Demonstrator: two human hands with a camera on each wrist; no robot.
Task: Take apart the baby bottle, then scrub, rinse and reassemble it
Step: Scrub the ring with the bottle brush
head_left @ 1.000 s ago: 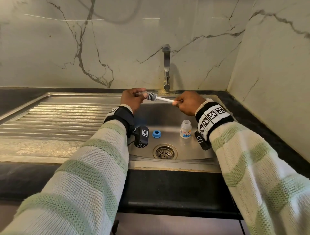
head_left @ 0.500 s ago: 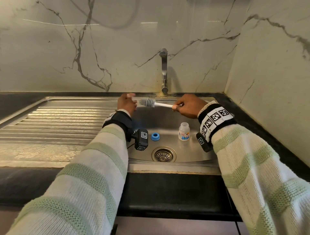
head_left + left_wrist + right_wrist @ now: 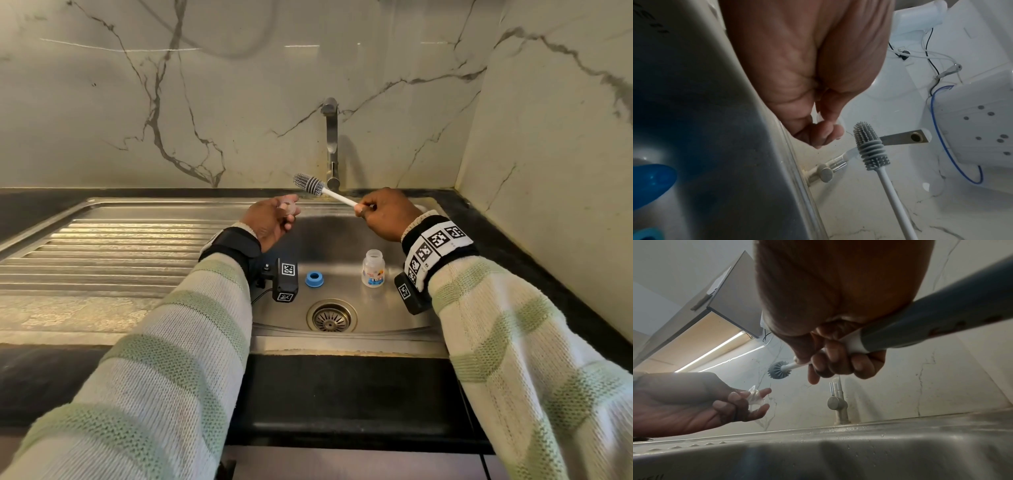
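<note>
Two hands had parted over the sink [image 3: 394, 329]: the right hand [image 3: 385, 214] gripped the bottle brush [image 3: 310, 183], now withdrawn from the clear teat [image 3: 289, 208] pinched in left hand [image 3: 269, 221] fingers. Scrubbing seemed finished; bottle [image 3: 373, 273] and blue collar [image 3: 314, 279] waited below.

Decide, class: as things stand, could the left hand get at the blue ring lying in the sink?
Probably not at once. The path down to the blue ring looks free, with nothing lying over it, but the left hand is holding the clear teat, so it would need to set that down first.
</note>
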